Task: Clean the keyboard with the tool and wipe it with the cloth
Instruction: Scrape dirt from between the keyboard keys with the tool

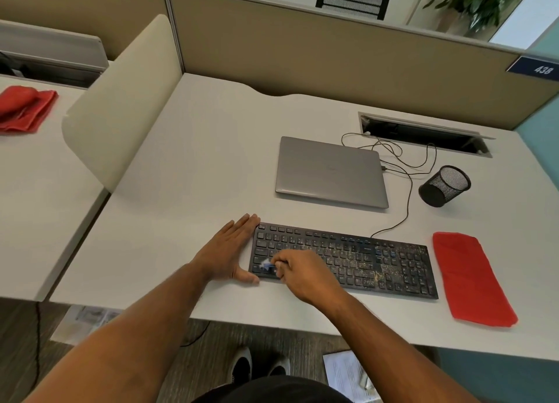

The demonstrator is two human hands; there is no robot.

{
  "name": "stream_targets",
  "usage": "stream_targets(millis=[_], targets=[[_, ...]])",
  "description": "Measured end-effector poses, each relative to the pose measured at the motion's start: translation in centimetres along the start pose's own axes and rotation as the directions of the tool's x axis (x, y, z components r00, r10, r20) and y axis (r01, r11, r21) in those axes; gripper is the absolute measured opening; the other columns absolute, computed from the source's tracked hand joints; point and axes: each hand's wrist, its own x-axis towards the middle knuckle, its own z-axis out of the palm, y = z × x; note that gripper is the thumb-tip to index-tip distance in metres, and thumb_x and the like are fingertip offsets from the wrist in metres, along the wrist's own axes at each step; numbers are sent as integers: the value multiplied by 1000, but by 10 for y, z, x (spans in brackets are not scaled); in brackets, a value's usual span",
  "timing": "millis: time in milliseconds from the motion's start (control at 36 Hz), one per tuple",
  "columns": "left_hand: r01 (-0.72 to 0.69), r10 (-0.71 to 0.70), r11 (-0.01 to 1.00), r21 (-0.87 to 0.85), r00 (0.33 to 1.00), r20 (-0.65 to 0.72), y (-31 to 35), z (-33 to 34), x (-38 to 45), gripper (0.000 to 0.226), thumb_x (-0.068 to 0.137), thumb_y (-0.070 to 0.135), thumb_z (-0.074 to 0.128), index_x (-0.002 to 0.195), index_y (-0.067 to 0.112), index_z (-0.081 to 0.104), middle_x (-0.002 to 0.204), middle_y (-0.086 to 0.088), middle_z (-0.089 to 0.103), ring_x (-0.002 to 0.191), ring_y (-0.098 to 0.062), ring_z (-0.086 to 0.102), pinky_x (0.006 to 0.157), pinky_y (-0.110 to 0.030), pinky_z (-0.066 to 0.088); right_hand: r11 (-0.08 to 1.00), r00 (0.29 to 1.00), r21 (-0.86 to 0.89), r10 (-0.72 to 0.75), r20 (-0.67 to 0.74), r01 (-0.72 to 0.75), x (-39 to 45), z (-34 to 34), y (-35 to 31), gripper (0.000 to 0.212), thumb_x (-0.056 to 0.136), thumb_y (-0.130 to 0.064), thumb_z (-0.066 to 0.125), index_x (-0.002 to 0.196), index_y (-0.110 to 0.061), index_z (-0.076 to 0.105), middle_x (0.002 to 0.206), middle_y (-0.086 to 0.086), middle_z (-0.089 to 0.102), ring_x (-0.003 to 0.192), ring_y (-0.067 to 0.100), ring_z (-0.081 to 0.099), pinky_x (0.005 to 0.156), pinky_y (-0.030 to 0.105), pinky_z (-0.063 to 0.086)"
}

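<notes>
The flat black keyboard, speckled with crumbs, lies under the right hand pinching a small fuzzy brush, the left hand spread flat beside it.

The small blue cleaning tool with pale bristles is motion-blurred, and the right hand curled round it hides its handle, so its shape cannot be told. That hand also covers several keys of the flat black keyboard, whose key legends are too small to read. The left hand lies against the keyboard's left end, hiding that edge. The red folded cloth on the neighbouring table is cut off by the left edge. The leafy green plant is blurred, perhaps from head motion. Both forearms run out of the bottom edge.
</notes>
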Motion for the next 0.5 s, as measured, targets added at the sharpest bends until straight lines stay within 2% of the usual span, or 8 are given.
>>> stream_targets(millis=[111,222,278,333,417,500], targets=[[10,-10,1000,-7,1000,0,1,-2,0,147,64,93,66,164,24,-18,173,5,-13,157,-7,-20,128,-31,-9,980,1000,-199,25,7,-23,-1,-14,7,20,106,-22,50,109,-23,69,96,-4,68,77,12,60,69,30,51],[7,-8,1000,-20,1000,-2,2,-2,-2,147,64,92,67,164,24,-18,173,5,-12,157,-7,-20,127,-30,-11,934,999,-354,50,1,-47,1,-29,14,15,101,-23,58,102,-18,71,96,0,73,85,19,66,87,40,57],[5,-5,1000,-15,1000,-2,1,-2,-1,147,64,92,67,164,24,-18,173,4,-12,157,-7,-20,128,-30,-10,955,999,-294,34,-28,-41,1,-32,13,18,103,-24,53,103,-21,71,97,-4,73,81,15,65,85,37,56],[5,-5,1000,-15,1000,-2,1,-2,-1,147,64,93,67,163,25,-18,173,4,-12,157,-8,-20,128,-31,-10,977,999,-213,8,-41,-16,-2,-29,9,22,107,-27,47,109,-24,69,96,-8,69,75,9,59,76,31,52],[6,-6,1000,-17,1000,3,2,-2,-1,147,64,93,66,163,25,-19,173,4,-13,157,-8,-20,127,-31,-10,969,1000,-248,-13,-23,7,-6,-18,10,22,107,-25,47,112,-24,68,98,-2,70,78,13,59,74,33,52],[11,-11,1000,-16,1000,3,2,-2,-1,147,64,93,66,163,25,-20,172,5,-14,156,-7,-21,127,-29,-12,973,1000,-229,12,16,-8,-11,-8,19,22,105,-20,48,111,-23,69,95,-5,67,75,11,57,62,28,46]])
